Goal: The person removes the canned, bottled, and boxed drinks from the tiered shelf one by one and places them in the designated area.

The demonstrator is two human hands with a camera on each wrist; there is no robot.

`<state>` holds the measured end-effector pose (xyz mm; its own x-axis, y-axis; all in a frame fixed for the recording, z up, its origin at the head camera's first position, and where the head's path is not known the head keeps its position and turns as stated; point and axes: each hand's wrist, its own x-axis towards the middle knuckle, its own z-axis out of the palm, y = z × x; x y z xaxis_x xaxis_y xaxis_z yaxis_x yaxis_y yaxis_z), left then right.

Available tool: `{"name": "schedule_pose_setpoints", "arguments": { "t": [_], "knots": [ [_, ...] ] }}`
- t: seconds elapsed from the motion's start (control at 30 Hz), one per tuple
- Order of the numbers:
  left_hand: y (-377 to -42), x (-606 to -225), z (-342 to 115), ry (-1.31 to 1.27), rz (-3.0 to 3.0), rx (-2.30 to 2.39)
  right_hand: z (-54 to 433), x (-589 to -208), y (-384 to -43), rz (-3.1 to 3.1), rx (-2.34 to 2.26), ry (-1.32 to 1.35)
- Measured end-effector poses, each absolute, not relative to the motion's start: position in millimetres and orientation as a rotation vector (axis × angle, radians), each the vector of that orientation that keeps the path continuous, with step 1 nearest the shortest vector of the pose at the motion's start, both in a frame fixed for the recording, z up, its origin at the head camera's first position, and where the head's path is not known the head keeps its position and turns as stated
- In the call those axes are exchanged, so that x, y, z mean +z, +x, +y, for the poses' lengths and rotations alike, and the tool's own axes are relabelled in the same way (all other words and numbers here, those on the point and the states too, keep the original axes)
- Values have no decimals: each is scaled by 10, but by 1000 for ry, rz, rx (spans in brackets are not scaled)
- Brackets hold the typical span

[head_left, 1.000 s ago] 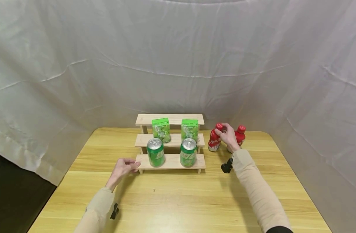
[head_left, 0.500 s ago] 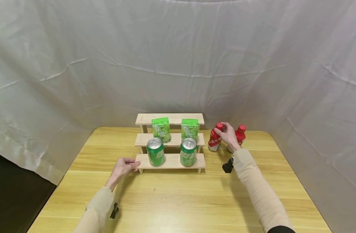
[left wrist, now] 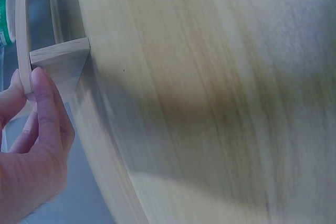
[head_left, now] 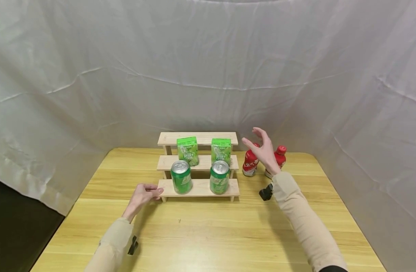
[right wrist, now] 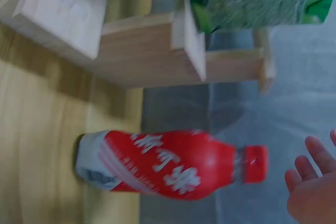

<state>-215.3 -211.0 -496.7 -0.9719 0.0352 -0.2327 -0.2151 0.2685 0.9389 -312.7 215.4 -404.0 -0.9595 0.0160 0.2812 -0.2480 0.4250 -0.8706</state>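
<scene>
My left hand (head_left: pixel 144 195) pinches the left end of the lowest step of a three-tier wooden shelf (head_left: pixel 201 188); in the left wrist view the thumb and fingers (left wrist: pixel 47 108) close on the board's end. My right hand (head_left: pixel 264 149) is raised with thumb and fingers spread, apart from a red bottle (right wrist: pixel 173 163) that stands upright on the table right of the shelf. In the head view that hand overlaps the bottle's cap. A second red bottle (head_left: pixel 280 156) stands just to the right, partly hidden by the hand.
Two green drink cans (head_left: pixel 182 177) stand on the lowest step. Behind them, two green drink cartons (head_left: pixel 187 151) stand on the middle step. The top board (head_left: pixel 198 138) bears nothing. Grey cloth (head_left: pixel 208 75) hangs behind the wooden table (head_left: pixel 201 238).
My right hand has let go of the nearer red bottle and lifted up off its cap, fingers spreading. The bottle stays in place. My left hand keeps its hold on the shelf.
</scene>
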Motion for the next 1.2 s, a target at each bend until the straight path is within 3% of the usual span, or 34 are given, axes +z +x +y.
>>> {"name": "schedule_pose_setpoints", "arguments": {
  "t": [0.5,1.2],
  "knots": [
    [-2167,-5000,-2130,-188,2320,1773,1774,-3766,-3029,-2598,1710,611],
    [-2162,-4991,-2116,-208,2319,1772,1572,-3860,-3064,-2633,1672,618]
  ]
}}
